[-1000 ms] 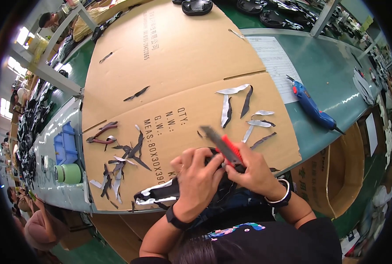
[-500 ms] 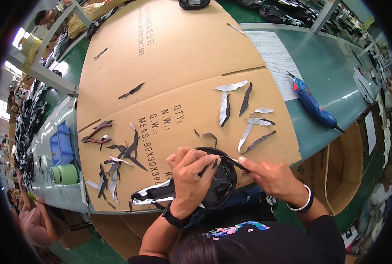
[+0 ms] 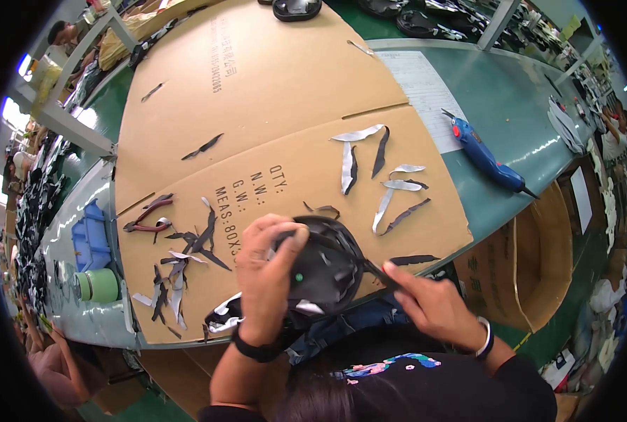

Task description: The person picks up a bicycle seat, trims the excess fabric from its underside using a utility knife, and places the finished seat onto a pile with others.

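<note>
Near the table's front edge, my left hand [image 3: 266, 264] grips the left rim of a black, rounded, moulded shell [image 3: 330, 271] with a hollow inside. A small green dot shows inside the shell. White-edged black material [image 3: 223, 314] lies behind my left wrist, partly hidden by it. At the shell's right rim, my right hand [image 3: 433, 302] is closed on a narrow dark piece [image 3: 378, 273] that reaches to the rim; whether it is a strip or a tool, I cannot tell. A loose black strip [image 3: 413, 259] lies on the cardboard just beyond my right hand.
A flat cardboard sheet [image 3: 257, 105] covers the table, with black and white scraps [image 3: 180, 264] and pliers [image 3: 148, 214] on its left. A blue electric cutter [image 3: 489, 155] and a paper sheet [image 3: 415, 88] lie right. A blue bin [image 3: 92, 238] and green tape roll [image 3: 97, 284] stand left.
My left hand has shifted its grip to the left rim, and the shell is turned with its hollow more exposed. My right hand has moved slightly lower. A black strip now shows on the cardboard beside it.
</note>
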{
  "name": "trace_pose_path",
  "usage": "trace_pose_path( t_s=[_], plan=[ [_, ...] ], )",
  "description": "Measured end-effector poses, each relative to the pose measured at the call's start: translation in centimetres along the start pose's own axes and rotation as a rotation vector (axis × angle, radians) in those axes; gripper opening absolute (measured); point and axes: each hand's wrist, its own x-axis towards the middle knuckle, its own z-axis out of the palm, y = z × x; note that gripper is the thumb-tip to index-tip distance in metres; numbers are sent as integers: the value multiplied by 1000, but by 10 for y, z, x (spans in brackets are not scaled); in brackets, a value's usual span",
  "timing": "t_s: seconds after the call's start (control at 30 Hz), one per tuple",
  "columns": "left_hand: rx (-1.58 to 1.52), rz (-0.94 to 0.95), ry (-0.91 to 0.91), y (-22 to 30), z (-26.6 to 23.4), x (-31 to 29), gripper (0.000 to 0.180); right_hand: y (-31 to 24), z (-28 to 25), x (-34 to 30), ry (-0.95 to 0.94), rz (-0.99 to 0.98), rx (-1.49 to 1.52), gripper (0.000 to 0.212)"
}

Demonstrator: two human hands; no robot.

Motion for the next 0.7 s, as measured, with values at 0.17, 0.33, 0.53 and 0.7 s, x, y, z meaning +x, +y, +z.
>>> trace_pose_path(
  t_s=[0.17,0.33,0.53,0.7],
  plan=[
    [-512,-411,13,14,-45,8,14,14,-33,116,-99,-237,-245,48],
    [103,-104,-14,9,-55,-22,13,7,-54,174,-428,-401,-259,48],
    [37,-91,-473,25,-49,80,10,4,-47,185,-581,-407,-97,50],
    [-121,-418,-595,7,-51,145,13,5,-48,150,-615,-188,-136,49]
  ],
)
